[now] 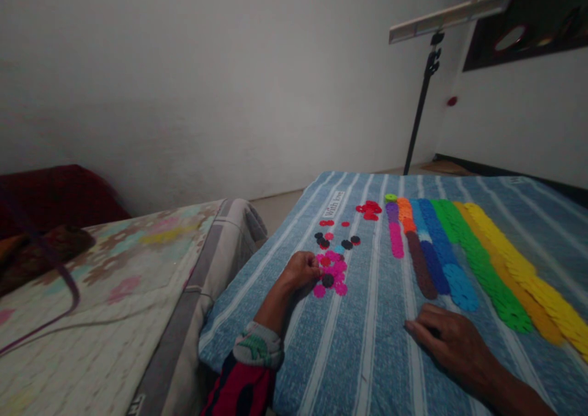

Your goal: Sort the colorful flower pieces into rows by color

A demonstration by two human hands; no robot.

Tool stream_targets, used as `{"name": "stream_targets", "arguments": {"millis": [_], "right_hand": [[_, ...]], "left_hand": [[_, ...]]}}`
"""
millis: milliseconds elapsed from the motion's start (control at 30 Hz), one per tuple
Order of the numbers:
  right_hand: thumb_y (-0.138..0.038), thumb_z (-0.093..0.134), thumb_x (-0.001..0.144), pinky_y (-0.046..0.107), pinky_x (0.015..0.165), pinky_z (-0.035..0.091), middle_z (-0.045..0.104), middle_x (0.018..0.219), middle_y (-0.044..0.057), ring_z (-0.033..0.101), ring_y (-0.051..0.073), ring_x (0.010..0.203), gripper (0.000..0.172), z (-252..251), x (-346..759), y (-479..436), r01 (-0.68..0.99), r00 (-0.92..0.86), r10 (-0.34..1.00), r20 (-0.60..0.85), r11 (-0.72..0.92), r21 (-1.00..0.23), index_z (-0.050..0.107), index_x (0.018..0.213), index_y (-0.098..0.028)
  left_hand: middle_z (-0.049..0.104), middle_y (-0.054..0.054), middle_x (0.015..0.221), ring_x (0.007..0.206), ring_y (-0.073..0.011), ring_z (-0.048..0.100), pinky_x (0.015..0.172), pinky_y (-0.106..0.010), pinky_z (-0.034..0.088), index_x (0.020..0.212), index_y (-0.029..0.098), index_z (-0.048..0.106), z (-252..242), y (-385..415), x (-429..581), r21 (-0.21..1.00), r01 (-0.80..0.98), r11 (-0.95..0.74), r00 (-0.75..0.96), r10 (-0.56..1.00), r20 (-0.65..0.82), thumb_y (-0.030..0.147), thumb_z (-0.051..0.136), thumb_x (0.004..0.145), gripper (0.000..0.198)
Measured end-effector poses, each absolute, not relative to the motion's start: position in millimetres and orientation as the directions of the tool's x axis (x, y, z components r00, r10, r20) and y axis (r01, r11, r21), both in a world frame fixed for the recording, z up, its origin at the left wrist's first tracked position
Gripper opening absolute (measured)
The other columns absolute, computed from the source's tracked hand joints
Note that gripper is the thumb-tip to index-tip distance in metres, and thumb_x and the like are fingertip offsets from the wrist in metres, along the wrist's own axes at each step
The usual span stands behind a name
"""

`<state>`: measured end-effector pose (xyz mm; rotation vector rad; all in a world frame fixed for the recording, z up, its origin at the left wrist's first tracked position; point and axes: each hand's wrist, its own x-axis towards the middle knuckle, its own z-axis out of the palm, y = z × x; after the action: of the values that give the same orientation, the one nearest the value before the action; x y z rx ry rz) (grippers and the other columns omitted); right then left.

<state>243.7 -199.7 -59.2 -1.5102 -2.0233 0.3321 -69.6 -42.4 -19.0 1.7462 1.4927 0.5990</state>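
My left hand [302, 270] is at the left edge of a loose heap of pink notched discs [339, 268], its fingers pinched together; whatever may be between the fingertips is hidden. A black disc [327, 280] lies on the heap, with a red disc [325, 261] beyond it. More black discs [347, 244] and a cluster of red discs [370, 209] lie farther back. My right hand [443, 336] is curled closed over the striped cloth, in front of the brown row of discs [421, 268], with nothing visible in its fingers.
Overlapping rows of discs run along the right: a pink stack [395, 241], a blue row [436, 235], a green row [487, 275] and a yellow row [519, 263]. A striped blue cloth [353, 355] covers the surface. Left is a floral-covered bed [114, 293]; behind stands a black pole [418, 116].
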Motion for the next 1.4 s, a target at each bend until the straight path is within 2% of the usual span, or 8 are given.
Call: {"name": "stream_targets", "arguments": {"millis": [67, 167, 367, 733, 867, 967, 1200, 1400], "right_hand": [[-0.046, 0.044, 0.096, 0.028, 0.058, 0.039, 0.055, 0.060, 0.000, 0.056, 0.014, 0.055, 0.048, -58, 243, -200, 0.790, -0.185, 0.938, 0.295, 0.320, -0.523, 0.050, 0.055, -0.022], [-0.047, 0.042, 0.096, 0.028, 0.057, 0.039, 0.055, 0.059, 0.000, 0.056, 0.014, 0.055, 0.049, -57, 243, -199, 0.789, -0.184, 0.941, 0.285, 0.314, -0.528, 0.049, 0.054, -0.022], [-0.046, 0.044, 0.095, 0.028, 0.057, 0.039, 0.055, 0.059, 0.000, 0.056, 0.014, 0.054, 0.048, -60, 244, -199, 0.790, -0.185, 0.939, 0.289, 0.317, -0.525, 0.049, 0.054, -0.022], [-0.047, 0.044, 0.096, 0.028, 0.056, 0.038, 0.054, 0.058, 0.000, 0.055, 0.014, 0.054, 0.050, -56, 243, -200, 0.779, -0.176, 0.934, 0.312, 0.326, -0.536, 0.048, 0.053, -0.022], [-0.044, 0.046, 0.095, 0.028, 0.057, 0.038, 0.054, 0.059, -0.001, 0.055, 0.014, 0.054, 0.047, -56, 244, -199, 0.781, -0.183, 0.937, 0.298, 0.323, -0.535, 0.048, 0.054, -0.022], [-0.043, 0.047, 0.095, 0.028, 0.056, 0.038, 0.055, 0.059, -0.001, 0.056, 0.014, 0.054, 0.047, -56, 244, -199, 0.776, -0.191, 0.935, 0.297, 0.330, -0.538, 0.047, 0.053, -0.022], [-0.039, 0.047, 0.096, 0.027, 0.058, 0.036, 0.053, 0.061, -0.001, 0.055, 0.013, 0.056, 0.045, -57, 243, -198, 0.802, -0.186, 0.942, 0.279, 0.309, -0.511, 0.049, 0.055, -0.021], [-0.032, 0.047, 0.094, 0.027, 0.058, 0.034, 0.055, 0.061, -0.001, 0.055, 0.013, 0.057, 0.041, -52, 240, -195, 0.821, -0.198, 0.934, 0.296, 0.323, -0.470, 0.051, 0.055, -0.020]], "left_hand": [[0.048, 0.006, 0.049, 0.047, -0.0077, 0.041, 0.048, -0.022, 0.029, 0.056, 0.017, 0.049, -19, -39, -73, 0.838, 0.545, -0.009, 0.218, 0.967, -0.131, 0.022, 0.065, 0.059, 0.017], [0.048, 0.005, 0.048, 0.046, -0.0075, 0.040, 0.048, -0.022, 0.028, 0.056, 0.017, 0.050, -15, -31, -75, 0.840, 0.543, 0.007, 0.134, 0.986, -0.095, 0.021, 0.064, 0.061, 0.015], [0.050, 0.005, 0.051, 0.051, -0.0092, 0.045, 0.052, -0.022, 0.030, 0.055, 0.016, 0.052, -9, -13, -66, 0.684, 0.729, -0.023, 0.012, 1.000, 0.021, 0.012, 0.062, 0.064, 0.014], [0.058, 0.003, 0.058, 0.058, -0.0127, 0.053, 0.057, -0.024, 0.034, 0.073, 0.015, 0.071, -4, -16, -57, 0.565, 0.820, -0.092, 0.135, 0.990, -0.034, 0.012, 0.066, 0.067, 0.009], [0.057, 0.003, 0.058, 0.057, -0.0128, 0.052, 0.056, -0.025, 0.033, 0.073, 0.015, 0.071, -1, -14, -55, 0.533, 0.838, -0.118, 0.183, 0.980, -0.071, 0.014, 0.067, 0.064, 0.009], [0.054, 0.004, 0.054, 0.055, -0.0116, 0.049, 0.055, -0.025, 0.032, 0.063, 0.015, 0.064, -5, -11, -54, 0.581, 0.808, -0.098, 0.170, 0.983, -0.070, 0.011, 0.066, 0.061, 0.005], [0.048, 0.007, 0.045, 0.046, -0.0084, 0.043, 0.048, -0.022, 0.030, 0.053, 0.017, 0.050, -7, -10, -64, 0.792, 0.608, 0.057, 0.070, 0.990, -0.125, 0.017, 0.072, 0.053, 0.022], [0.046, 0.007, 0.044, 0.046, -0.0073, 0.039, 0.048, -0.022, 0.029, 0.051, 0.017, 0.050, 7, -5, -72, 0.798, 0.602, -0.001, 0.004, 1.000, -0.002, 0.020, 0.071, 0.053, 0.021]]}}
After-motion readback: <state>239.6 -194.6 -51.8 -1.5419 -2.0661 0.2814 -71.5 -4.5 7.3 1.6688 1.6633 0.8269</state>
